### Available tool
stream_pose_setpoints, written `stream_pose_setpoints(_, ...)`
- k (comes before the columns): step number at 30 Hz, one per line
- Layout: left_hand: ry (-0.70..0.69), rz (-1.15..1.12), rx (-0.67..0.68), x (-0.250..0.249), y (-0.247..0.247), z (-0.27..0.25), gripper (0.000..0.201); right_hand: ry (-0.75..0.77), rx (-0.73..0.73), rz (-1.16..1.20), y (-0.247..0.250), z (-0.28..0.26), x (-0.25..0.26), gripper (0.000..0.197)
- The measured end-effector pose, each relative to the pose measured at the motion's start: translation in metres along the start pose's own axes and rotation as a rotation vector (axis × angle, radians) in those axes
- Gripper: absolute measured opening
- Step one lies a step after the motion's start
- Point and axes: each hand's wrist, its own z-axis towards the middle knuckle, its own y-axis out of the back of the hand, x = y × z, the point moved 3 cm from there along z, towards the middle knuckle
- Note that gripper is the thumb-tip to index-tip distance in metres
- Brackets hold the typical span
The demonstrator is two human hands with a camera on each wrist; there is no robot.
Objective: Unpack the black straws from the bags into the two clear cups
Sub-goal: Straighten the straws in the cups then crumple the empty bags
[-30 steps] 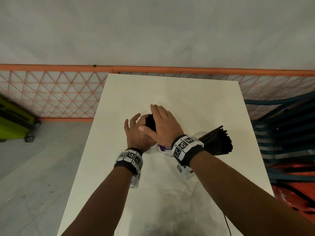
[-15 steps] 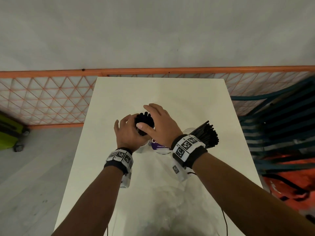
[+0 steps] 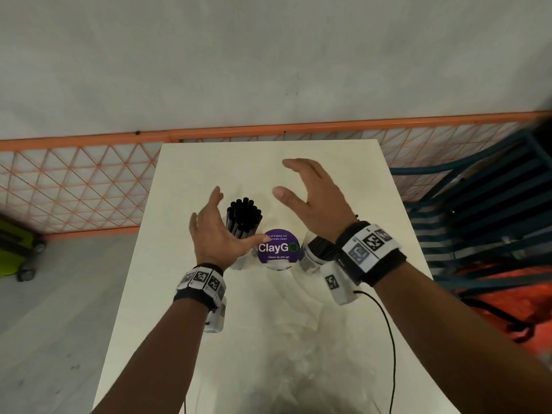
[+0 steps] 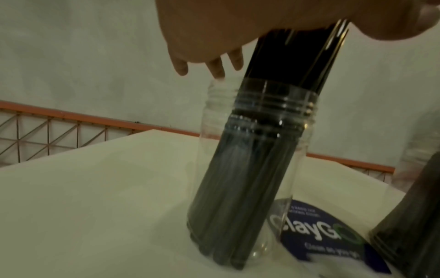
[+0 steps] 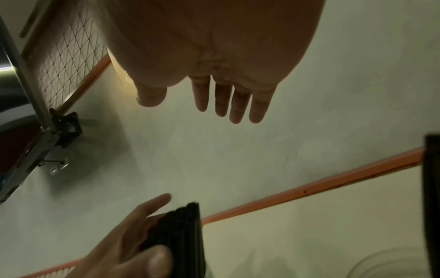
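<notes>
The left clear cup [image 3: 239, 258] stands on the table [image 3: 209, 324] around mid-length and toward the left edge, with a bundle of black straws [image 3: 243, 216] standing in it. In the left wrist view the bundle leans inside the cup, lower ends seated at the base and upper ends well above the threaded rim. That overhang probably explains the hand positions: both flank the straw tops as if to check that the bundle will stand unsupported.

The left hand [image 3: 216, 234] sits just beside the bundle on its left, fingers straight and spread, holding nothing; whether the palm touches the straws cannot be told. The right hand [image 3: 316, 201] hovers apart from the bundle toward the right edge, fingers [image 5: 223, 97] extended and loosely separated, empty.

The right clear cup [image 3: 312, 258], also loaded with black straws, stands toward the right edge, partly hidden by the right wrist. A purple ClayGo sticker [image 3: 278, 245] lies on the table between the cups. Crumpled clear bags [image 3: 298, 354] lie toward the near edge, apparently empty, so the transfer appears nearly complete.
</notes>
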Motion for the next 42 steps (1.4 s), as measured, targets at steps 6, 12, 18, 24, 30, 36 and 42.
stream_pose_setpoints(6, -0.214, -0.296, -0.241, -0.041, 0.007, -0.051, 0.103, -0.123, -0.116, 0.028, 0.068, -0.027, -0.036, 0.051)
stream_pose_setpoints(12, -0.254, -0.154, 0.326, -0.089, -0.062, -0.079, 0.119, -0.335, -0.078, 0.074, 0.074, -0.066, -0.102, 0.044)
stream_pose_setpoints(18, -0.303, 0.205, 0.467, -0.118, -0.129, -0.048, 0.132, -0.315, 0.012, 0.094, 0.044, -0.092, -0.116, 0.079)
stream_pose_setpoints(24, -0.3, 0.09, 0.475, -0.116, -0.154, -0.027, 0.091, -0.273, 0.145, -0.045, 0.018, -0.092, -0.114, 0.111)
stream_pose_setpoints(30, -0.275, 0.271, 0.421, -0.118, -0.161, -0.027, 0.067, -0.351, 0.202, 0.088, 0.015, -0.069, -0.132, 0.106)
stream_pose_setpoints(36, -0.167, 0.317, 0.424, -0.128, -0.155, -0.023, 0.064, -0.195, 0.127, -0.06, 0.029, -0.056, -0.127, 0.101)
stream_pose_setpoints(42, -0.218, 0.356, 0.366, -0.134, -0.154, -0.031, 0.049, -0.123, 0.055, -0.166, 0.019, -0.058, -0.113, 0.075)
